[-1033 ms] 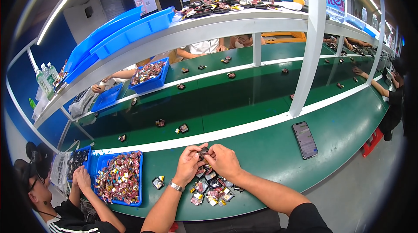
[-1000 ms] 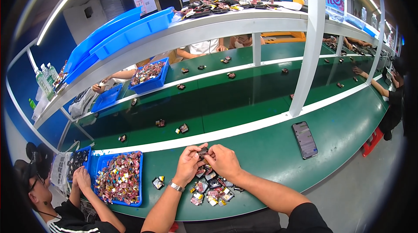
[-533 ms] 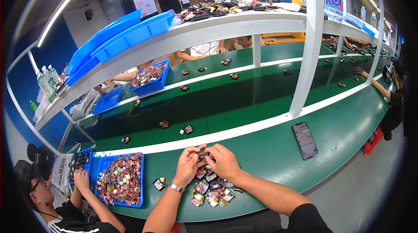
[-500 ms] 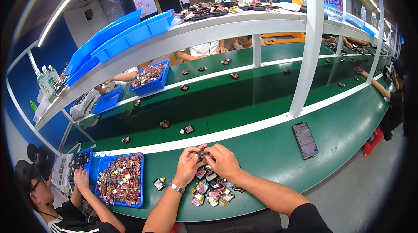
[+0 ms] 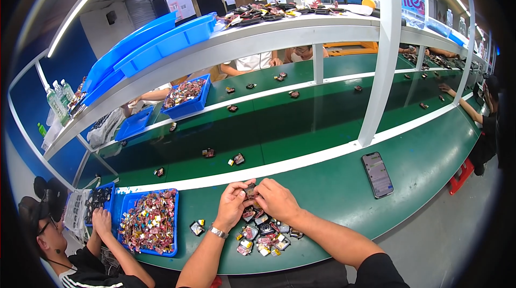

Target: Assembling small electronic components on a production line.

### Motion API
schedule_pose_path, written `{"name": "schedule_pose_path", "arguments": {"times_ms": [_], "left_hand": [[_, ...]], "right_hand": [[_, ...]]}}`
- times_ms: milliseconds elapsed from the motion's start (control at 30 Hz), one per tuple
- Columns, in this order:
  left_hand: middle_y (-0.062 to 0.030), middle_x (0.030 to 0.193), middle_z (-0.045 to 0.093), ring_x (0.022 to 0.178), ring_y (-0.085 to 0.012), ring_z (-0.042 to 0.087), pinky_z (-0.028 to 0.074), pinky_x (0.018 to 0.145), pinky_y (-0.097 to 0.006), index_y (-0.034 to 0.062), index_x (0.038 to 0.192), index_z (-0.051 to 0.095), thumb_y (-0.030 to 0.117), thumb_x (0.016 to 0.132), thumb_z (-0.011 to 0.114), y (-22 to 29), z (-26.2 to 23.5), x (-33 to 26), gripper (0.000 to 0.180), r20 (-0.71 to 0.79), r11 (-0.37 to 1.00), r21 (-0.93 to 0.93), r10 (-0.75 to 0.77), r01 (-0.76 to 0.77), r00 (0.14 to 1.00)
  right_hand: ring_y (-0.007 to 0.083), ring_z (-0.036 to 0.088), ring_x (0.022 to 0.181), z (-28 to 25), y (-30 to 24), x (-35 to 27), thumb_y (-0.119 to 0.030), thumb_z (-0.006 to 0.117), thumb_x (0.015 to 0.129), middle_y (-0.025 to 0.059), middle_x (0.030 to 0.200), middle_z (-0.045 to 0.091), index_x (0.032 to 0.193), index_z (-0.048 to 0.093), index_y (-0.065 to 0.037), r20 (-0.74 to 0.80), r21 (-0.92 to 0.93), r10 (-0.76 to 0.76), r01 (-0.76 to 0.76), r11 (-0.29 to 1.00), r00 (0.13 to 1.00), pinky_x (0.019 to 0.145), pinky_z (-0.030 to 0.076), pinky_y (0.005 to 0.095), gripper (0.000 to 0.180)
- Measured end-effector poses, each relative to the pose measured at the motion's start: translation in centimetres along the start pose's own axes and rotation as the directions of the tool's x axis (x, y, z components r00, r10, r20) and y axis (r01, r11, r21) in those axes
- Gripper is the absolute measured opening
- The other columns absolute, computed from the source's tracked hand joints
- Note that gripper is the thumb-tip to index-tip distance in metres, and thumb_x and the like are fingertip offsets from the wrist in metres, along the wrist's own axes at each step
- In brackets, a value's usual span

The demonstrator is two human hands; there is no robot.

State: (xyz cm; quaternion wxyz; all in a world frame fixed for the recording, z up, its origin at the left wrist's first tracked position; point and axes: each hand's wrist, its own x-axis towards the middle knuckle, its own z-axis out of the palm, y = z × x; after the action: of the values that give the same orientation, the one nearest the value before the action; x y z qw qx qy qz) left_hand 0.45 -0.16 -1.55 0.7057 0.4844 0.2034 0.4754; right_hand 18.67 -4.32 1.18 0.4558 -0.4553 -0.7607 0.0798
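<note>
Over the front of the green bench, my left hand and my right hand meet, pinching a small dark electronic module between the fingertips. Fingers cover part of that piece. Just below them lies a pile of small modules with black casings, red-brown circuit boards, and white and yellow bits. One loose module rests apart, left of my left wrist.
A blue bin of small circuit boards stands left, beside a co-worker's hands. A smartphone lies right. Beyond the white rail, a green conveyor belt carries scattered modules. A white post rises ahead.
Modules on the belt have shifted slightly to the right. The piece in my fingers has tilted and shows more of its dark face; both hands stay nearly in place.
</note>
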Motion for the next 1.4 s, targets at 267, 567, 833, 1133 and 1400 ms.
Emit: {"name": "schedule_pose_path", "arguments": {"times_ms": [267, 567, 833, 1133, 1400], "left_hand": [[-0.0191, 0.141, 0.049, 0.112, -0.0250, 0.062, 0.056, 0.092, -0.039, 0.0033, 0.116, 0.051, 0.007, 0.100, 0.048, 0.1, 0.2, -0.1, 0.017, -0.016, 1.000, 0.000, 0.000, 0.000, 1.000], [-0.0206, 0.140, 0.048, 0.115, -0.0268, 0.060, 0.054, 0.094, -0.045, 0.0035, 0.116, 0.050, 0.009, 0.101, 0.047, 0.7, 0.4, -0.2, 0.016, -0.012, 0.999, 0.040, 0.038, -0.037, 0.999], [-0.0204, 0.140, 0.049, 0.122, -0.0274, 0.055, 0.052, 0.100, -0.044, 0.0008, 0.114, 0.053, 0.006, 0.101, 0.044, 0.7, 0.9, -0.3, 0.016, 0.041, 0.977, 0.189, 0.093, -0.099, 0.995], [-0.0201, 0.139, 0.049, 0.125, -0.0270, 0.053, 0.052, 0.101, -0.043, -0.0023, 0.115, 0.053, 0.003, 0.102, 0.040, 0.6, 1.0, -0.2, 0.019, 0.064, 0.974, 0.202, 0.093, -0.104, 0.994], [-0.0198, 0.139, 0.048, 0.122, -0.0257, 0.054, 0.052, 0.100, -0.042, -0.0022, 0.115, 0.053, 0.004, 0.102, 0.040, 0.5, 1.0, -0.4, 0.019, 0.027, 0.974, 0.208, 0.083, -0.087, 0.996]], "right_hand": [[0.0286, 0.062, 0.089, 0.1, 0.5, 0.1, -0.005, 0.069, 0.077, 0.0081, 0.091, 0.062, 0.094, 0.059, -0.005, 0.018, 0.077, -0.082, 0.080, 0.994, 0.996, 0.076, 0.052, 0.0380, 0.019], [0.0272, 0.062, 0.088, -0.3, 0.2, 0.4, -0.002, 0.068, 0.080, 0.0082, 0.092, 0.063, 0.093, 0.063, -0.005, -0.035, 0.135, -0.104, 0.108, 0.985, 0.994, 0.077, 0.052, 0.0379, 0.014], [0.0295, 0.064, 0.079, 0.7, 0.6, 0.3, -0.003, 0.073, 0.077, 0.0115, 0.086, 0.065, 0.092, 0.062, -0.002, -0.072, 0.165, 0.115, -0.102, 0.981, 0.991, 0.069, 0.053, 0.0380, 0.018], [0.0272, 0.064, 0.082, 0.3, 0.9, 0.4, -0.004, 0.073, 0.077, 0.0095, 0.086, 0.065, 0.092, 0.062, -0.004, -0.116, 0.084, 0.027, -0.017, 0.996, 0.993, 0.071, 0.053, 0.0375, 0.018], [0.0265, 0.065, 0.080, 0.2, 0.5, 0.3, -0.001, 0.072, 0.076, 0.0090, 0.086, 0.066, 0.092, 0.069, -0.005, -0.127, -0.018, -0.088, 0.086, 0.996, 0.988, 0.071, 0.054, 0.0353, 0.016]]}}
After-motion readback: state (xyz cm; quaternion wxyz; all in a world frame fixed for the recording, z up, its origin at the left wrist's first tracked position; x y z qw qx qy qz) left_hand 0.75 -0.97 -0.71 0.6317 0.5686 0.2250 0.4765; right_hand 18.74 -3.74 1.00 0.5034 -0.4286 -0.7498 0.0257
